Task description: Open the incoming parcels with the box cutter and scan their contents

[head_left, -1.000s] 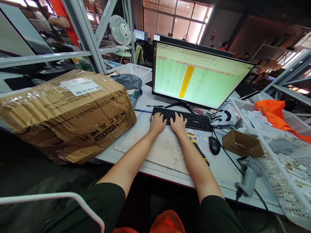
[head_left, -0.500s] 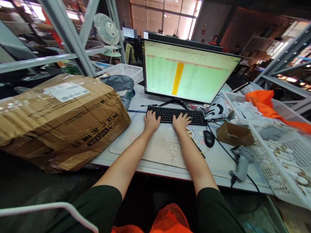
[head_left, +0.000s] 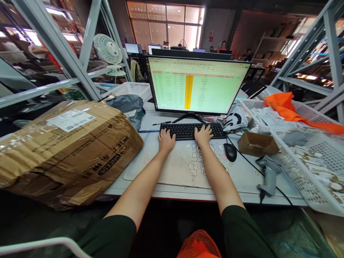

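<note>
Both my hands rest on a black keyboard point(head_left: 185, 131) in front of a monitor point(head_left: 209, 89) that shows a spreadsheet with one yellow column. My left hand point(head_left: 166, 141) lies over the keyboard's left end, fingers spread on the keys. Right of the keyboard's middle, my right hand point(head_left: 203, 135) also has its fingers apart on the keys. Neither holds anything. A black mouse point(head_left: 230, 152) sits on the desk mat point(head_left: 172, 166) to the right of my right hand. Behind the keyboard's left end lies a pen point(head_left: 161, 123).
A large taped cardboard box point(head_left: 107, 136) fills the desk's left side. On the right are a small open carton point(head_left: 258, 143), a barcode scanner point(head_left: 269, 177) with its cable, and white plastic baskets point(head_left: 298, 179) holding packets and orange cloth point(head_left: 285, 107). Metal shelf posts flank the desk.
The camera view has tilted and shifted a little. My right hand has moved slightly to the right along the keys, while my left hand stays at the keyboard's left end.
</note>
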Demonstrator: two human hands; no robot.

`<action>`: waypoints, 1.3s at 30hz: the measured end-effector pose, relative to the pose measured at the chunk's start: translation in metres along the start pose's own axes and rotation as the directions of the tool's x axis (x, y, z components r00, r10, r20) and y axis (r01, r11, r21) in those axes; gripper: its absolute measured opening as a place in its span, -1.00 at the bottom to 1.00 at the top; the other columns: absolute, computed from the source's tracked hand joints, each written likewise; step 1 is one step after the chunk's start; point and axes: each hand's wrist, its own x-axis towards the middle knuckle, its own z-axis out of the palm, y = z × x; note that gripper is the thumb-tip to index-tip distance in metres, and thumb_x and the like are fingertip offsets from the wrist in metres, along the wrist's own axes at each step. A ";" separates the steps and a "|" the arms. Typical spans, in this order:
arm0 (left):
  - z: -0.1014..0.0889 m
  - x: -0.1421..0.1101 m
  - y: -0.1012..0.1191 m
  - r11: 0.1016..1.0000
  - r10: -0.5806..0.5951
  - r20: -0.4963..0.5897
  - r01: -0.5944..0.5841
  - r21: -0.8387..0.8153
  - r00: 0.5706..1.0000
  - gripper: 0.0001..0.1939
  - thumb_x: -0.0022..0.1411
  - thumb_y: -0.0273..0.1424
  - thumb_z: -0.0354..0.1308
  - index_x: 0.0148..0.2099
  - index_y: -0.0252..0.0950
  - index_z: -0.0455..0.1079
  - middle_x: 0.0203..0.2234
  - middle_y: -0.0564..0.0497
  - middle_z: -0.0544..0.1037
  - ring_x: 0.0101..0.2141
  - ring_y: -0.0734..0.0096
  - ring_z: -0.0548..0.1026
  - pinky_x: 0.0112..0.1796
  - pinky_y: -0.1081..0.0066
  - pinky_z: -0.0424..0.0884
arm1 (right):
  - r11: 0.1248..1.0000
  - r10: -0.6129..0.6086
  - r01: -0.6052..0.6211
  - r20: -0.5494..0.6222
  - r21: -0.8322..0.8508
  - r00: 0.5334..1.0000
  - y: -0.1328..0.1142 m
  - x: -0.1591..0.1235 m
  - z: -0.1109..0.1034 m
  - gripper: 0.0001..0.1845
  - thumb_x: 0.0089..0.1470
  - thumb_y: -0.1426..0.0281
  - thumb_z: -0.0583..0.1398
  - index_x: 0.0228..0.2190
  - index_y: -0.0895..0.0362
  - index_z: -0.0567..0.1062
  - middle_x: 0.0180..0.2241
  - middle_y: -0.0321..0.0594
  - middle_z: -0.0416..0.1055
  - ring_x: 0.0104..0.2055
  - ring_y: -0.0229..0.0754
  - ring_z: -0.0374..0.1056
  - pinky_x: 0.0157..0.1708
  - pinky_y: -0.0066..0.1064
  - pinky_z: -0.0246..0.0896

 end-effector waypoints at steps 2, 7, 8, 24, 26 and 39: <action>0.000 0.000 0.000 1.000 -0.003 0.001 0.003 -0.002 1.000 -0.44 0.46 -0.20 0.00 0.33 -0.43 0.34 0.38 -0.36 0.29 0.43 -0.17 0.14 0.38 -0.10 0.12 | 1.000 -0.013 0.013 -0.008 -0.001 1.000 0.000 0.000 0.001 -0.21 0.38 0.08 0.04 0.42 0.33 0.19 0.49 0.33 -0.18 0.48 0.46 -0.15 0.31 0.43 -0.09; -0.001 0.000 0.001 1.000 -0.007 0.007 0.007 -0.010 1.000 -0.44 0.46 -0.20 0.00 0.33 -0.44 0.35 0.38 -0.36 0.29 0.43 -0.18 0.13 0.38 -0.11 0.12 | 1.000 -0.029 0.029 -0.023 -0.005 0.999 -0.003 -0.004 0.000 -0.22 0.36 0.12 0.05 0.41 0.35 0.19 0.49 0.35 -0.20 0.48 0.47 -0.16 0.28 0.44 -0.03; 0.000 0.000 0.001 1.000 -0.006 0.008 0.006 -0.011 1.000 -0.44 0.46 -0.20 0.00 0.33 -0.45 0.35 0.38 -0.36 0.29 0.43 -0.18 0.13 0.38 -0.11 0.11 | 0.999 -0.038 0.038 -0.028 -0.006 0.999 -0.004 -0.005 -0.001 -0.22 0.35 0.14 0.06 0.41 0.34 0.18 0.50 0.33 -0.22 0.48 0.45 -0.18 0.28 0.42 -0.01; 0.002 0.000 -0.001 1.000 0.000 0.002 0.000 -0.010 1.000 -0.45 0.45 -0.20 -0.01 0.32 -0.44 0.35 0.38 -0.37 0.28 0.43 -0.18 0.12 0.38 -0.12 0.09 | 0.991 -0.132 0.132 -0.010 0.002 0.991 -0.013 -0.015 0.001 -0.22 0.33 0.21 0.08 0.43 0.34 0.12 0.51 0.30 -0.32 0.47 0.42 -0.13 0.26 0.28 0.13; 0.002 0.000 0.000 1.000 -0.004 0.002 0.004 -0.010 1.000 -0.45 0.45 -0.20 -0.01 0.31 -0.42 0.36 0.38 -0.36 0.29 0.43 -0.18 0.13 0.37 -0.13 0.11 | 0.991 -0.134 0.134 0.005 0.000 0.991 -0.014 -0.016 0.002 -0.21 0.34 0.20 0.08 0.43 0.35 0.10 0.51 0.33 -0.34 0.46 0.43 -0.12 0.27 0.27 0.13; -0.021 -0.010 0.018 0.995 0.079 -0.001 -0.079 -0.063 0.997 -0.55 0.44 -0.28 0.06 0.26 -0.33 0.43 0.38 -0.25 0.31 0.44 0.03 0.15 0.40 0.01 0.12 | 0.971 -0.224 0.221 -0.021 -0.095 0.974 -0.022 -0.027 0.008 -0.26 0.34 0.22 0.07 0.41 0.34 0.19 0.50 0.32 -0.21 0.48 0.42 -0.14 0.32 0.45 -0.14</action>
